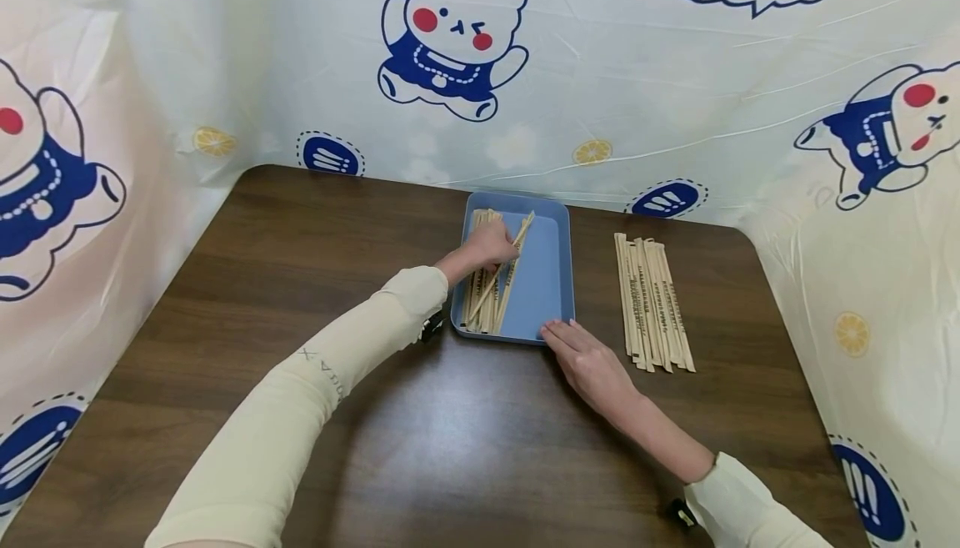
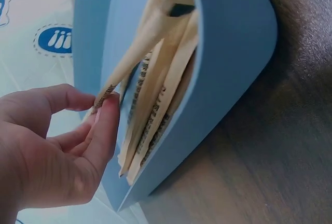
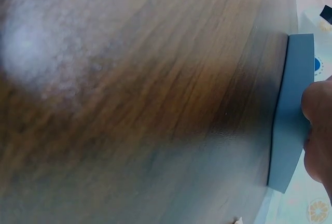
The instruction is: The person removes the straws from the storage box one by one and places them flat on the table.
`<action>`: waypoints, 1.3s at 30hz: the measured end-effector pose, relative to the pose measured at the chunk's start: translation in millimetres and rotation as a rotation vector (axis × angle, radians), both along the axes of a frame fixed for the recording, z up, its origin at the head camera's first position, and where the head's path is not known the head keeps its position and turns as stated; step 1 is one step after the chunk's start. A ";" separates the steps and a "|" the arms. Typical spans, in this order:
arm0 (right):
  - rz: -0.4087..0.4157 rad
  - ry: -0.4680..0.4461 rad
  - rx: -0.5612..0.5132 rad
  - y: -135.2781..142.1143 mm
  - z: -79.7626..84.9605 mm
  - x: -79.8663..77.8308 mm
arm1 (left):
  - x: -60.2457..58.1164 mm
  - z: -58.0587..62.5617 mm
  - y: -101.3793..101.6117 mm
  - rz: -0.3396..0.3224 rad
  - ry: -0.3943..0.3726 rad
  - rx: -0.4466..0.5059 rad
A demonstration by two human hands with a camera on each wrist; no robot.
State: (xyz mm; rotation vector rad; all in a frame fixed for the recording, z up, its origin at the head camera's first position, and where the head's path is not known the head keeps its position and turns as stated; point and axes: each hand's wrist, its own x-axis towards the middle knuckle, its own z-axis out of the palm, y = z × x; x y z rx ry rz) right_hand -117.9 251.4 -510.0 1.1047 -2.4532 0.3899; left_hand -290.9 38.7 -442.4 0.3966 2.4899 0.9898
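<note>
A blue tray [image 1: 534, 281] lies on the table, with several paper-wrapped chopsticks [image 1: 480, 298] along its left side. My left hand [image 1: 491, 243] reaches over them. Between its thumb and fingertips it pinches one wrapped pair of chopsticks [image 2: 124, 66], which slants across the others in the tray. Printed lettering shows on the wrappers in the left wrist view. At the tray's near right corner, my right hand [image 1: 592, 364] holds the rim. The right wrist view catches only part of that hand [image 3: 319, 130], against the tray's outer wall [image 3: 291, 115].
To the right of the tray, a bundle of paper-wrapped chopsticks [image 1: 652, 302] lies side by side on the brown wooden table [image 1: 345, 231]. A printed curtain [image 1: 570, 72] with cartoon bears hangs along the table's back and sides, close behind the tray.
</note>
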 end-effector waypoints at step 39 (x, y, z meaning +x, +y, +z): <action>0.006 0.006 -0.008 -2.0 1.0 1.1 | -13.8 19.4 -89.7 0.386 -0.265 0.410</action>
